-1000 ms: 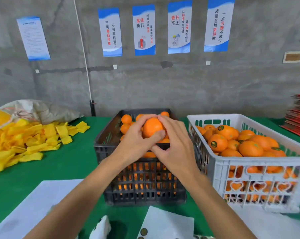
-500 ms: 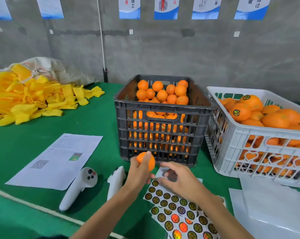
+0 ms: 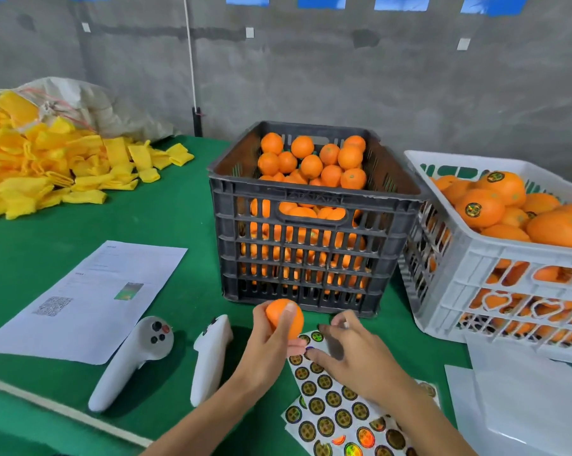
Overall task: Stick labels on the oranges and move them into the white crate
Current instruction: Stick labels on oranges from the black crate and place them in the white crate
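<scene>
Right now the left hand (image 3: 271,343) grips one orange (image 3: 284,319) just in front of the black crate (image 3: 311,225), its fingers curled round the fruit and the thumb laid across the near face. No label shows on the side of the orange that faces the camera. The right hand (image 3: 353,360) hovers low over the label sheet (image 3: 330,399) on the green tabletop (image 3: 186,225); its fingers are loosely spread and bent down toward the top rows of round labels. Whether a fingertip already touches or lifts a label cannot be told, since the hand hides that spot.

By my reading, the step in hand is fetching a label for this orange. The next move calls for peeling one sticker by its edge without creasing it, then pressing it flat onto a bare patch of peel while the left hand holds the fruit steady. After that the orange belongs in the white crate (image 3: 508,268) to the right, which is already heaped with labelled fruit, so it needs a stable hollow to rest in.
</scene>
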